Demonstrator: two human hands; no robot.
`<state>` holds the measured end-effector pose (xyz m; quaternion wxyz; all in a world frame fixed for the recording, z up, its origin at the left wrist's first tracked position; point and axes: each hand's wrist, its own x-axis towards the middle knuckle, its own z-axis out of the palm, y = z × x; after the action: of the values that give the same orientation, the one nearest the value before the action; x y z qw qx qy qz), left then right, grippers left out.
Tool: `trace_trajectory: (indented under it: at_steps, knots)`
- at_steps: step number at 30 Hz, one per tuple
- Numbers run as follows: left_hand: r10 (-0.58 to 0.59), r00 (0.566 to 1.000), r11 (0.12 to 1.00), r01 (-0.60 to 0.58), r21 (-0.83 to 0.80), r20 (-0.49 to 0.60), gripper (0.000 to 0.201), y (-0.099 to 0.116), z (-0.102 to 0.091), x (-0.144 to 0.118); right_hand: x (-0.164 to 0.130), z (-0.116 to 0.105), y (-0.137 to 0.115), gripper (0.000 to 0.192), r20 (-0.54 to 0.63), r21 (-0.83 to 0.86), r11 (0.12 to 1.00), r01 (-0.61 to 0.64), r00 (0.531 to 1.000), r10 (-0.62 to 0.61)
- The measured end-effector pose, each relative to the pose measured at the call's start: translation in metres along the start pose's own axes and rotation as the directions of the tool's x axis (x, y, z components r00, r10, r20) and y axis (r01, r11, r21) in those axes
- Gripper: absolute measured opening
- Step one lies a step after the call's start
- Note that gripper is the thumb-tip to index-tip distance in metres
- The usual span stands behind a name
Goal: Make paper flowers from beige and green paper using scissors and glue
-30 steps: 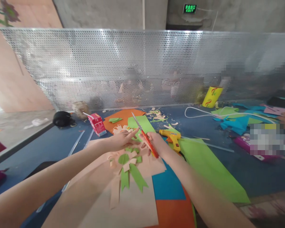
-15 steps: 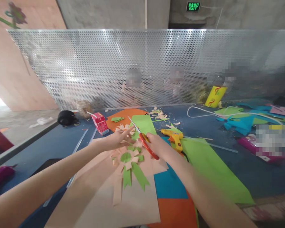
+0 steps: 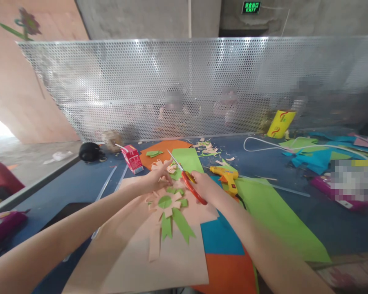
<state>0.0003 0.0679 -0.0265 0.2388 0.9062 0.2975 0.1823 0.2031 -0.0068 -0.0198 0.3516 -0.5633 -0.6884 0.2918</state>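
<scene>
Behind the blue table stood a perforated metal screen. At frame centre the right hand gripped red scissors, blades pointing to the upper left. The left hand, just left of the blades, pinched the upper petals of the paper flower.
</scene>
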Motion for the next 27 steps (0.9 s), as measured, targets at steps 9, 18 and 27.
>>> trace_trajectory:
  at_steps: [9, 18, 27]
  knots:
    - [-0.121, 0.977, 0.991, 0.110, -0.074, -0.174, 0.060, -0.003, -0.001, -0.003, 0.001, -0.004, -0.003, 0.036, 0.119, -0.162, 0.986, -0.047, 0.991, 0.067]
    - [-0.219, 0.974, 0.972, 0.211, -0.106, -0.063, 0.052, 0.001, 0.006, -0.008, -0.001, -0.005, -0.004, 0.040, 0.117, -0.181, 0.982, -0.044, 0.991, 0.066]
    - [-0.343, 0.934, 0.889, 0.288, -0.355, -0.101, 0.075, 0.002, 0.010, 0.005, 0.000, -0.004, -0.001, 0.037, 0.111, -0.193, 0.981, -0.028, 0.993, 0.050]
